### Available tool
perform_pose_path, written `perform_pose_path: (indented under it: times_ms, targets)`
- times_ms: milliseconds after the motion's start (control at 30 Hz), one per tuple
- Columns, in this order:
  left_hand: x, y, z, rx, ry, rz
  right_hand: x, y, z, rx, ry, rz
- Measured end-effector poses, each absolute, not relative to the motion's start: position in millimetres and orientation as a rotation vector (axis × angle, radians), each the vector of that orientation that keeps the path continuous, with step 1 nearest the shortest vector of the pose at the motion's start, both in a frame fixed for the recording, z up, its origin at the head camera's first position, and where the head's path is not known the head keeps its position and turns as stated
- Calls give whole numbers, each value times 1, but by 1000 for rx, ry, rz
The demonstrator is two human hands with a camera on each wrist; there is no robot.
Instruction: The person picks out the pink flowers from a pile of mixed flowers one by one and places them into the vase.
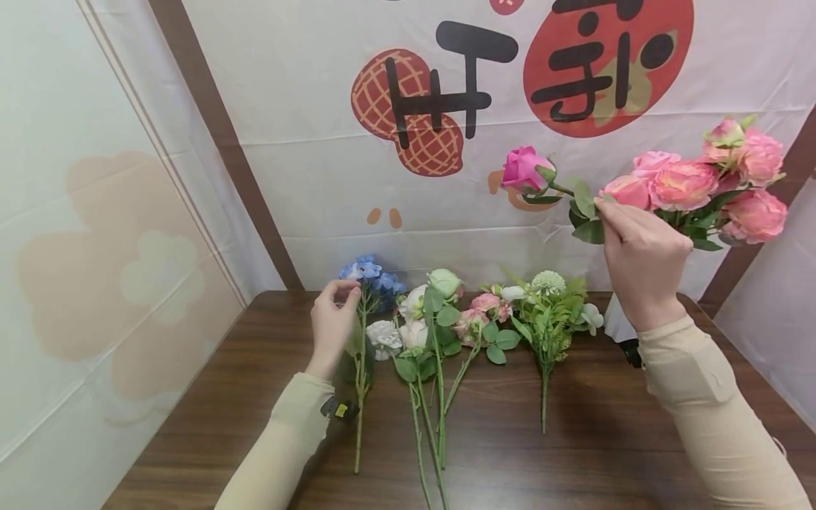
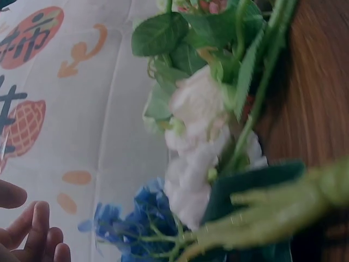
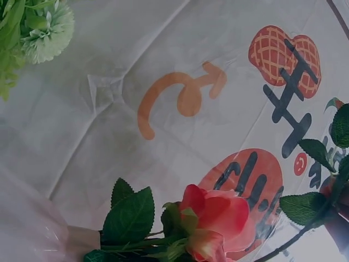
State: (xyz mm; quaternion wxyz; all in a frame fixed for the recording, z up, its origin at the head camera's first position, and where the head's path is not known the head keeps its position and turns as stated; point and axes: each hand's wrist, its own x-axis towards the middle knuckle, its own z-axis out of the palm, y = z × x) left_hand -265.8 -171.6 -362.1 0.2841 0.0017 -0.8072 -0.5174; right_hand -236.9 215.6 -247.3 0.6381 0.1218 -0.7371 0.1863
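Observation:
My right hand is raised at the right and pinches the leafy stem of a magenta rose, whose bloom points left. Behind that hand is a bunch of pink flowers; the hand hides its lower part. In the right wrist view, a pink-red bloom shows low, and the right hand is dark at the edge. My left hand hovers beside the blue flowers at the table's left. In the left wrist view, the left hand's fingers are loosely bent, with nothing between thumb and fingers.
On the brown table lie white flowers, a pale green rose, small pink flowers and a green sprig. A white object stands partly behind the right wrist. A printed cloth hangs behind the table.

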Motion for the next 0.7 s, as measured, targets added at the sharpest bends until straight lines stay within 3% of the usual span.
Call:
perform_pose_path:
  times_ms: [700]
  targets:
    - [-256, -217, -370, 113, -2186, -1296, -260, 235, -247, 203, -1547, 505]
